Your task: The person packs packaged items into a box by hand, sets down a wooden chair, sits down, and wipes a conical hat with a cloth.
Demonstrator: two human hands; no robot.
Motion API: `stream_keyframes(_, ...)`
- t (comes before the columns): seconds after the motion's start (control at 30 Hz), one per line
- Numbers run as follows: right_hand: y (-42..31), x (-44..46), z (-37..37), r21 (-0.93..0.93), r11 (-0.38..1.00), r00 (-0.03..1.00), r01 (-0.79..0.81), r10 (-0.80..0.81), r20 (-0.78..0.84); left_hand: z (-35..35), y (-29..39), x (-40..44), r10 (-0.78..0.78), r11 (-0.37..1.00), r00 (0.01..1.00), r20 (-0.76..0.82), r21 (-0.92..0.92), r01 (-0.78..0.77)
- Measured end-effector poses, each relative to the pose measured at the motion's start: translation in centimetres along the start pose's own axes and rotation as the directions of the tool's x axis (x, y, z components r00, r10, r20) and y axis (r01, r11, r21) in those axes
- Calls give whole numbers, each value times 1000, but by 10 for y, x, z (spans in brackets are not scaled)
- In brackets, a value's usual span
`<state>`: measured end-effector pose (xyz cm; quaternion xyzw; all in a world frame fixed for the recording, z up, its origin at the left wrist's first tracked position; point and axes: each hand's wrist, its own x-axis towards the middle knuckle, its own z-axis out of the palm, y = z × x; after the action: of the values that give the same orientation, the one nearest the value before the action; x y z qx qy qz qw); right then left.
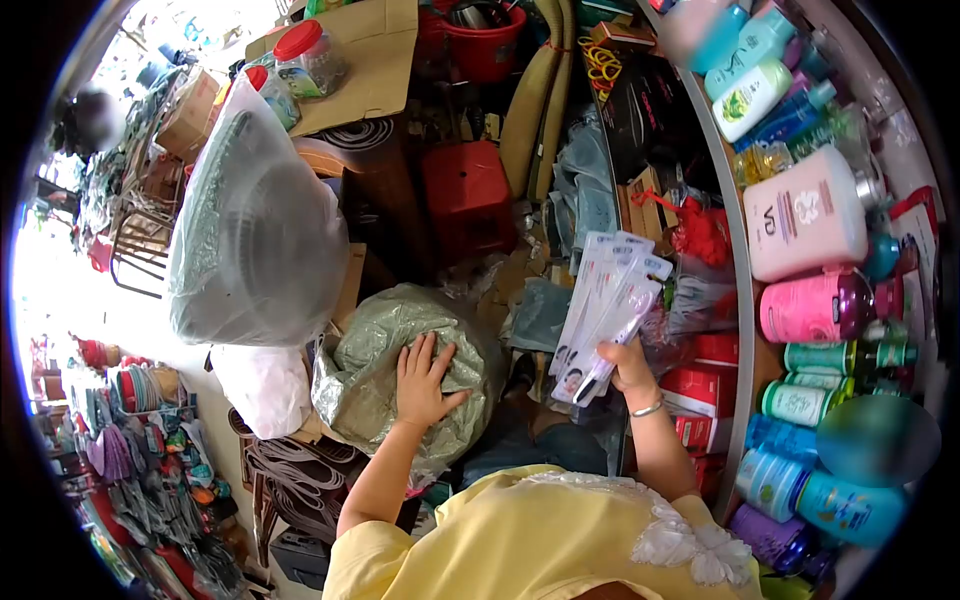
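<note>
Left hand (pixel 426 388): I saw fingers spread on the green plastic bundle (pixel 400 315) beneath | right hand (pixel 632 368): thumb pinched slim packs (pixel 612 300), fanned ahead-left of the fingers | step, I judged: holding packs, steadying bundle | next move called for a firm pinch, I reckoned

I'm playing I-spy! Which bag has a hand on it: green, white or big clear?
The green bag, under the left hand; no hand touches the white bag or big clear bag.

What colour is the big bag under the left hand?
Greyish green, shiny and crumpled; the head view shows it best.
</note>
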<state>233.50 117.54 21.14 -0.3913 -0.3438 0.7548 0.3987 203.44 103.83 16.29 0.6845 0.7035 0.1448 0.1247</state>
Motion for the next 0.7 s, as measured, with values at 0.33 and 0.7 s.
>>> stream_keyframes(0.33, -52, 48, 5, -121, 992, 997, 31, -23, 74, 0, -4, -3, 21, 1000, 999, -42, -1, -21)
stream_keyframes(0.7, -60, 68, -19, -64, 996, 998, 58, -56, 31, -4, -8, 4, -29, 1000, 999, 34, 8, 29)
